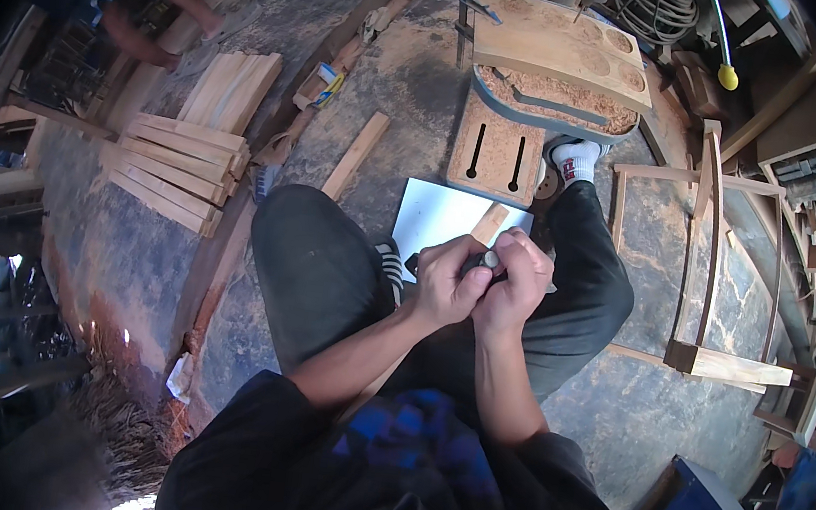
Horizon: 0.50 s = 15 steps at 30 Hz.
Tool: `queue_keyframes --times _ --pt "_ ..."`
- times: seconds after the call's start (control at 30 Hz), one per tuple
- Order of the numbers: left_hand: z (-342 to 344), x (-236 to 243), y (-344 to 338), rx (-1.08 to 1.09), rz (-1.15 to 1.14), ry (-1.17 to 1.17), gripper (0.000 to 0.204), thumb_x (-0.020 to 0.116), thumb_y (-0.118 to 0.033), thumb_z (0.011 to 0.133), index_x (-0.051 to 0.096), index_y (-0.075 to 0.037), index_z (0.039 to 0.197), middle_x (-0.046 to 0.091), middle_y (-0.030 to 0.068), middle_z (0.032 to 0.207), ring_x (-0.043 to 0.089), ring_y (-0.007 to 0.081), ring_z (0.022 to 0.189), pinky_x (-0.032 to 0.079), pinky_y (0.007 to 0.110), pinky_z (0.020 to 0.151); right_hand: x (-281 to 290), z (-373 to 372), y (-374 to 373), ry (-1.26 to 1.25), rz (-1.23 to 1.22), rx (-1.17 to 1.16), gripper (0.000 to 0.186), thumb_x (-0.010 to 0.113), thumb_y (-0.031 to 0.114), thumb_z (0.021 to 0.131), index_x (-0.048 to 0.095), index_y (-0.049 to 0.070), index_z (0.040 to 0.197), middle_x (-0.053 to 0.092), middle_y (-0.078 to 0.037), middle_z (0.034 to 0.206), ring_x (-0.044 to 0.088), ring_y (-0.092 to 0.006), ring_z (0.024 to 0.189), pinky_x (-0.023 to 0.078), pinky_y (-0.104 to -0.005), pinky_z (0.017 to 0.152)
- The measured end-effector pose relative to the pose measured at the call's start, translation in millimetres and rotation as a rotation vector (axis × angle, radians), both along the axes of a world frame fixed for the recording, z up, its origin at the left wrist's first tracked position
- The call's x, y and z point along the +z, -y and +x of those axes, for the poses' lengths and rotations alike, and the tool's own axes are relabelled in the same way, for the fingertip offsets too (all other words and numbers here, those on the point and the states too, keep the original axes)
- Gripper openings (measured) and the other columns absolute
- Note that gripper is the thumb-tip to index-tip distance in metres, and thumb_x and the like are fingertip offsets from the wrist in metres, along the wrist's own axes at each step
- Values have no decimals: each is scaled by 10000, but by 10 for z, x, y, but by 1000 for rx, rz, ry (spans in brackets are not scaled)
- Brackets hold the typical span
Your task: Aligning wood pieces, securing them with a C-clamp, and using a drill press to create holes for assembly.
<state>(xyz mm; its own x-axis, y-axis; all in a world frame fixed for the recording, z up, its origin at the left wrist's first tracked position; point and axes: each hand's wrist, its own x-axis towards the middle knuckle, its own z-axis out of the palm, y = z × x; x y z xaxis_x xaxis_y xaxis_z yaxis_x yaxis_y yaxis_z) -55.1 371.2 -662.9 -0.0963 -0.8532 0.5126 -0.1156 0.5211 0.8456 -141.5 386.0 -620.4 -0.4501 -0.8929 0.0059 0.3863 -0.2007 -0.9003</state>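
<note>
Both my hands are closed close together between my bent legs. My left hand (pixel 450 280) and my right hand (pixel 515 285) wrap around a dark tool with a round pale end (pixel 491 259); most of it is hidden by my fingers, so its kind is unclear. Just beyond my knuckles a short strip of wood (pixel 490 222) sticks out, its near end covered by the hands. Under it lies a white sheet or board (pixel 433 208) on the floor, at the foot of a drill press base (pixel 497 154).
Stacked wooden slats (pixel 181 169) lie on the left, with one loose slat (pixel 356 155) nearer. A board with round recesses (pixel 563 46) rests on the sawdust-covered drill press table (pixel 546 105). Wooden frame pieces (pixel 697 238) stand right. Another person's legs (pixel 154 14) show far left.
</note>
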Motion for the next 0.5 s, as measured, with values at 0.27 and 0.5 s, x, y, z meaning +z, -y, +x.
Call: queue_keyframes --times 0.27,0.5 --pt "22 -20 11 60 32 -17 657 427 -582 1012 552 -2 729 539 95 601 564 228 512 413 358 481 -26 39 10 -21 -64 7 274 532 7 812 470 -3 546 509 -32 567 394 -68 519 305 -260 501" --pt "8 -18 -58 -18 -13 -13 661 437 -592 1009 572 1 751 547 72 619 572 192 535 425 325 493 -41 -10 -83 -59 -117 -69 251 527 15 793 470 -5 549 481 -30 554 360 -64 514 260 -262 488"
